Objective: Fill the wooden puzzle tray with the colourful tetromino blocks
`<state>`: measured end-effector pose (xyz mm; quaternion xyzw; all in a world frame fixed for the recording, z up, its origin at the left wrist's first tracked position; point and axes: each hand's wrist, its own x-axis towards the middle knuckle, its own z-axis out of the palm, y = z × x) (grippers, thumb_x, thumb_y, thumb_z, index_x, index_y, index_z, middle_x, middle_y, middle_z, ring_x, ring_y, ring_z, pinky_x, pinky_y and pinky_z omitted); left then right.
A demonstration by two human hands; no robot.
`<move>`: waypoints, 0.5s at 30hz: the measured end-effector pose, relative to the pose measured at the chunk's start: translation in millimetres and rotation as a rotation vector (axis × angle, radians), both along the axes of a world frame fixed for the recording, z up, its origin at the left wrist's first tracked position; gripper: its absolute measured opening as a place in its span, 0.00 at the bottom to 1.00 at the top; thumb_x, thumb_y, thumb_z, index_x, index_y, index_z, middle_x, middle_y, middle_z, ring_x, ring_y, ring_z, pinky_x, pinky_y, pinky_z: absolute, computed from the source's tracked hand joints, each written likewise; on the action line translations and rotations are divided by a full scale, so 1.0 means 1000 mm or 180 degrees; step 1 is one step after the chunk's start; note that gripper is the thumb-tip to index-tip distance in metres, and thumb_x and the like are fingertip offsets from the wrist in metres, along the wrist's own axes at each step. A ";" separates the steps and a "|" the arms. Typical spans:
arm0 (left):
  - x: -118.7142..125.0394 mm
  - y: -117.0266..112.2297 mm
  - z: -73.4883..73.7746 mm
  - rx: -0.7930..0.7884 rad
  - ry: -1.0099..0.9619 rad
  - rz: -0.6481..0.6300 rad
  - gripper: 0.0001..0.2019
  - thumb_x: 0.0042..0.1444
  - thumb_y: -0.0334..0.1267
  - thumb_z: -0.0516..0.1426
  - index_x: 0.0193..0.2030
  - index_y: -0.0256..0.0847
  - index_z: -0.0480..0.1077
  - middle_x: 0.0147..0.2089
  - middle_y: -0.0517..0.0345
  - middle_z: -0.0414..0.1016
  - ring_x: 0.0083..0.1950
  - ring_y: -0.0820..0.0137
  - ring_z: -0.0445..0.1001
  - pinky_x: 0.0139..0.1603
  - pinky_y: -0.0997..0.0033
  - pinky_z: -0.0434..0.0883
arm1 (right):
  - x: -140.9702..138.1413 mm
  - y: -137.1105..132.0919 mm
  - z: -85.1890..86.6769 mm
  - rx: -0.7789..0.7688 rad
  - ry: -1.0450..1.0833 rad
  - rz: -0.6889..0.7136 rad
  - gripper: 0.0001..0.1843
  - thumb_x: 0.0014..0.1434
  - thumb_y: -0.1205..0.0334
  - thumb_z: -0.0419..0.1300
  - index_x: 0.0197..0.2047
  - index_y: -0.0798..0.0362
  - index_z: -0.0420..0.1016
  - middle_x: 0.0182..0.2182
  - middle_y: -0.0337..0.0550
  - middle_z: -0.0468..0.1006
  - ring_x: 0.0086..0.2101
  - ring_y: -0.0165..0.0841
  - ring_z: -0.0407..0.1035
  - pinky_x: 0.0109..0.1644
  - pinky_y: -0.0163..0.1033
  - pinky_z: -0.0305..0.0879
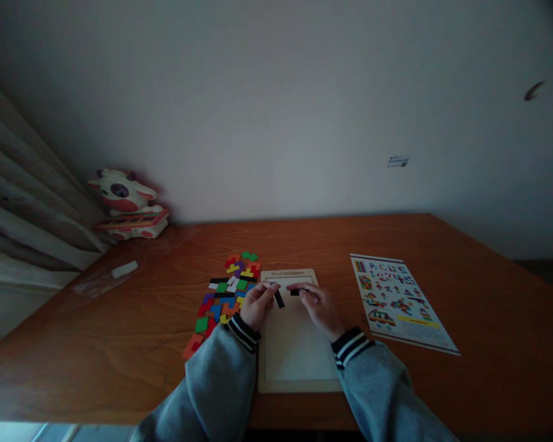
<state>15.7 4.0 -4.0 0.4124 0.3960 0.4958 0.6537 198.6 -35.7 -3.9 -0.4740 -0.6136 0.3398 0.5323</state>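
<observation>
Both of my hands are over the upper part of a pale puzzle board (pixel 299 362) with a raised frame. My left hand (pixel 257 305) pinches a narrow black puzzle piece (pixel 279 299), which slants down from the fingertips. In my right hand (pixel 321 309) a second black puzzle piece (pixel 295 293) is gripped between thumb and fingers, lying nearly level. Its far end is hidden by the fingers. Left of the board lies a cluster of coloured puzzle pieces (pixel 216 310) in red, green, blue, yellow, purple, white and black, partly covered by my left sleeve.
A printed sheet with coloured patterns (pixel 399 301) lies right of the board on the wooden table (pixel 133 344). At the back left stands a cow-shaped toy keyboard (pixel 131 209) by a curtain (pixel 23 202). Clear plastic wrapping (pixel 105 279) with a white label lies in front of it.
</observation>
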 end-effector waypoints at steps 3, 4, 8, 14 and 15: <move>-0.004 -0.002 0.002 0.0415 0.0356 0.0084 0.20 0.41 0.52 0.72 0.29 0.36 0.76 0.25 0.60 0.73 0.25 0.76 0.66 0.26 0.78 0.64 | -0.002 0.002 -0.003 -0.0010 -0.0057 -0.0215 0.21 0.67 0.47 0.52 0.32 0.51 0.77 0.29 0.42 0.78 0.33 0.35 0.72 0.40 0.40 0.68; -0.005 -0.004 0.003 0.0544 0.0467 0.0126 0.19 0.42 0.51 0.72 0.29 0.37 0.77 0.28 0.58 0.76 0.28 0.74 0.69 0.30 0.77 0.67 | -0.002 0.003 -0.004 -0.0001 -0.0082 -0.0303 0.22 0.67 0.46 0.52 0.30 0.51 0.75 0.27 0.40 0.76 0.31 0.34 0.71 0.38 0.39 0.66; -0.009 -0.014 0.005 0.1031 0.1015 0.0183 0.14 0.46 0.45 0.71 0.36 0.39 0.80 0.32 0.55 0.78 0.32 0.70 0.71 0.35 0.75 0.69 | -0.002 0.005 -0.006 0.0108 -0.0267 -0.0539 0.21 0.65 0.45 0.56 0.27 0.49 0.67 0.22 0.35 0.67 0.25 0.31 0.63 0.33 0.37 0.62; -0.015 -0.033 0.002 0.2053 0.1978 0.0160 0.08 0.55 0.40 0.65 0.40 0.40 0.78 0.35 0.53 0.79 0.35 0.67 0.75 0.40 0.72 0.70 | 0.002 -0.002 0.003 0.0456 -0.0613 -0.0312 0.14 0.63 0.48 0.59 0.33 0.49 0.73 0.31 0.42 0.75 0.34 0.35 0.70 0.41 0.41 0.67; -0.017 -0.036 0.002 0.2114 0.2053 0.0126 0.07 0.55 0.40 0.64 0.39 0.40 0.77 0.35 0.53 0.79 0.36 0.67 0.76 0.40 0.71 0.70 | 0.002 -0.005 0.003 0.0497 -0.0654 -0.0282 0.14 0.64 0.48 0.58 0.35 0.49 0.74 0.34 0.44 0.77 0.36 0.36 0.71 0.43 0.41 0.69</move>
